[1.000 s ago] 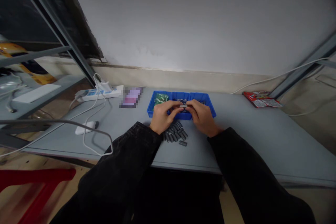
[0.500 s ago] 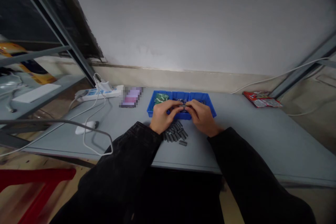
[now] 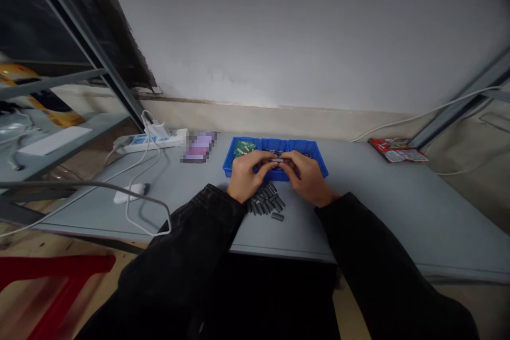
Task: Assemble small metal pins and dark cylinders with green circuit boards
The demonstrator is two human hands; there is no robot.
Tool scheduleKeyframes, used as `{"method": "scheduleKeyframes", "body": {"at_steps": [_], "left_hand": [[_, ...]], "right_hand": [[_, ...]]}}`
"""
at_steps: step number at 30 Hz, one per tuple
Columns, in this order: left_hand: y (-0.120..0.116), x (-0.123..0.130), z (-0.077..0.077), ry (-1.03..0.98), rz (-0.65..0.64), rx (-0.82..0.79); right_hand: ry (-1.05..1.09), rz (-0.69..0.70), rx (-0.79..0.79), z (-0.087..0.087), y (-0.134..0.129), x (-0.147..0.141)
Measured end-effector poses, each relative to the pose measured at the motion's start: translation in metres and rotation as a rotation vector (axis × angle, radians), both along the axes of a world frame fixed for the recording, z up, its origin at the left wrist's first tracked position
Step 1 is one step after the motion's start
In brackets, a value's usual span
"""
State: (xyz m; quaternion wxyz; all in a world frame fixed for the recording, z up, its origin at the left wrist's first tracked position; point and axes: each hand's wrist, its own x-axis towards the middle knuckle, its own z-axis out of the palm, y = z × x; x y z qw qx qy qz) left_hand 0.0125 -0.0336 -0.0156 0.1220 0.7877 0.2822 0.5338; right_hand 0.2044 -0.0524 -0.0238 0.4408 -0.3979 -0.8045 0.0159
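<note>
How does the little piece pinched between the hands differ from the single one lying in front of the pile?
The held piece is gripped by the left hand and right hand; the loose piece lies on the table. The held piece shows a paler side, while the loose piece looks dark grey. The held piece is partly covered; the loose piece is fully visible. Both look small and longish.
</note>
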Motion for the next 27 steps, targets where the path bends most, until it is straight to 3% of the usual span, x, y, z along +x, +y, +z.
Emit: {"method": "scheduleKeyframes", "body": {"at_steps": [27], "left_hand": [[-0.0008,0.0007,-0.0005,0.006,-0.003,-0.017]], "right_hand": [[-0.013,0.002,0.027,-0.0010,0.0009,0.0001]]}}
